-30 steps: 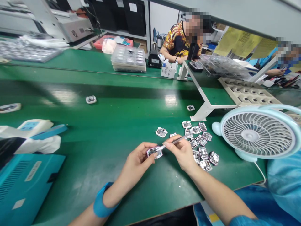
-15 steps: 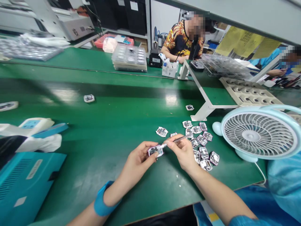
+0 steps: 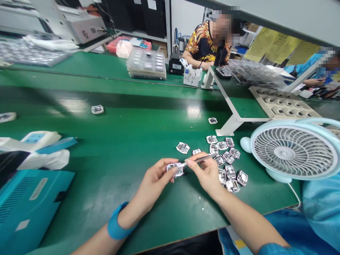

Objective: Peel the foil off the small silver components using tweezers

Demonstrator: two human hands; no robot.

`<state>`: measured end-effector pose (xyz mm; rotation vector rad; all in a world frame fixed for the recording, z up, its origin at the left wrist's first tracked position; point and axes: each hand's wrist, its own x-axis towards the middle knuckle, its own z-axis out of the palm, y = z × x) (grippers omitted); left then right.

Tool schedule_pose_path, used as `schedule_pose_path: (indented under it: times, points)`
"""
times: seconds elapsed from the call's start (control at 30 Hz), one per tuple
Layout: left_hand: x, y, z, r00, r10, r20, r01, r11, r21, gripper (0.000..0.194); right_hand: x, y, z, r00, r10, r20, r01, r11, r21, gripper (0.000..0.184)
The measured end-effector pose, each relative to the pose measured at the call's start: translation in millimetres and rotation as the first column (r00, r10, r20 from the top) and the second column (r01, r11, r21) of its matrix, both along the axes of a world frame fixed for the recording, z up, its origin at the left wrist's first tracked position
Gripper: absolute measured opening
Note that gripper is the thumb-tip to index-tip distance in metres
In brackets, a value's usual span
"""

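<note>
Two hands barely shifted from a second ago — left hand [image 3: 153, 180] pinches a foil-backed component [image 3: 175, 169] above the green bench [image 3: 111, 184]; right hand [image 3: 205, 174] grips a slim metal tool [image 3: 201, 159], long axis running down-left, tip at the component.

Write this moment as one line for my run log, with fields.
left hand: small silvery part | right hand: slim metal tool, tip at part | beside: similar parts

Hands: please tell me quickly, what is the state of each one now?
Left hand: closed, holding a small silver part.
Right hand: closed, holding a slim metal tool.
</note>
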<state>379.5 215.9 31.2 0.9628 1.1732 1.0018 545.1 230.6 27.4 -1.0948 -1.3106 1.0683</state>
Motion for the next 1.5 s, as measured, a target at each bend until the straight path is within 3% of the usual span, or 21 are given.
schedule_pose_path:
  times: [0.33, 0.5, 0.8, 1.1, 1.5]
  points:
    - [5, 1, -3.9, 0.997, 0.075, -0.03, -0.075, 0.997, -0.008, 0.036, -4, -7, 2.2, 0.998, 0.018, 0.06, -0.022, 0.997, 0.068, 0.005]
    - [2, -2, -0.8, 0.999, 0.046, 0.005, -0.045, 0.996, -0.08, 0.034, -2, -3, 4.4, 0.998, 0.041, -0.046, -0.038, 0.997, 0.063, 0.006]
    - [0, -3, -2.5, 0.999, -0.001, 0.049, 0.003, 0.999, -0.034, 0.027, -2, -1, -2.4, 0.991, 0.096, -0.088, -0.103, 0.992, -0.073, 0.008]
    - [1, -3, -2.1, 0.998, -0.022, 0.053, 0.025, 0.998, -0.057, 0.025, -1, 2, -1.8, 0.994, 0.106, -0.04, -0.11, 0.99, -0.093, 0.014]
    - [2, -3, 7.2, 0.999, -0.051, -0.01, 0.051, 0.998, 0.03, 0.026, 0, 3, -2.4, 0.998, 0.043, -0.038, -0.047, 0.993, -0.113, 0.016]
